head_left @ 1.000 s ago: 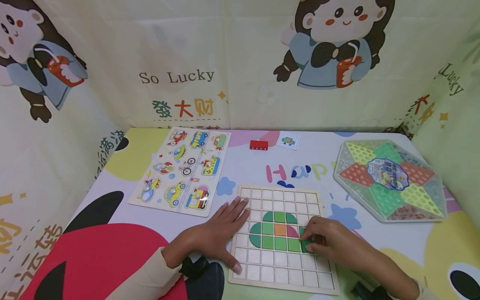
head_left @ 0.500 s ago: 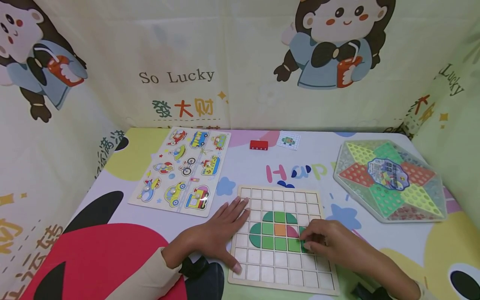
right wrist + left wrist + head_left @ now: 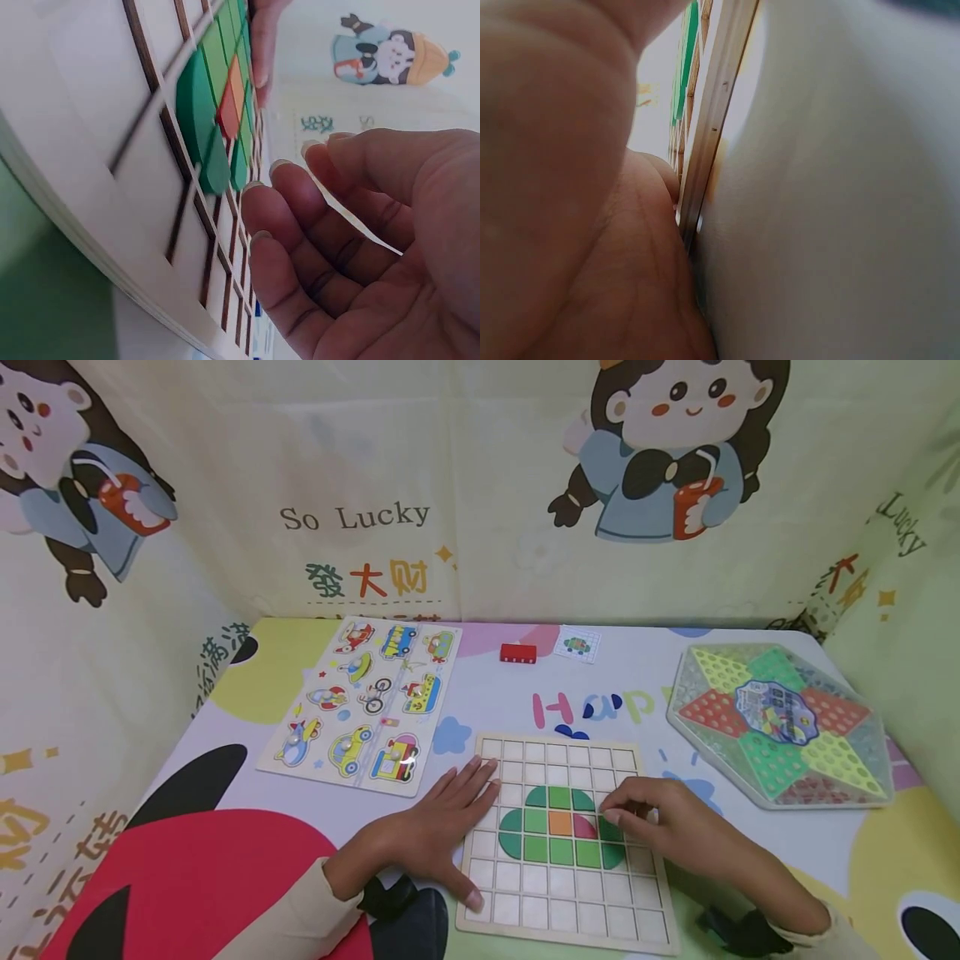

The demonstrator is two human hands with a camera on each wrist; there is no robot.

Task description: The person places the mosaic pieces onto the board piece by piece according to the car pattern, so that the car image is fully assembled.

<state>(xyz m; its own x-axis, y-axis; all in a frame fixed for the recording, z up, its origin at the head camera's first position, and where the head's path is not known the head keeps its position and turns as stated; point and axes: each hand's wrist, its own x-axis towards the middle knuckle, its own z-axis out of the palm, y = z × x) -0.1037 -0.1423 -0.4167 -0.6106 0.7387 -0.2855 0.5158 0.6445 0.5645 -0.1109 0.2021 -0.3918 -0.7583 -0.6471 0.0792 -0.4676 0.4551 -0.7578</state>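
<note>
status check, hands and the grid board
Left hand flat, pressing the grid board at its left edge. Right hand empty, fingers loosely curled above the green tiles. Nothing in the way.

Grid board [image 3: 567,843] lies on the table [image 3: 487,693], nearest the person, roughly centre. Tile cluster [image 3: 561,837] sits in the board's middle cells. Left hand [image 3: 442,829] rests flat over the board's left edge; right hand [image 3: 660,827] is over its right side, just right of the tiles. Vehicle puzzle board [image 3: 367,702] lies behind and left of the grid board. Small block [image 3: 518,652] and pattern card [image 3: 577,644] lie side by side at the far edge, card on the right. Star-shaped checkers board [image 3: 780,722] lies to the right, well apart.
</note>
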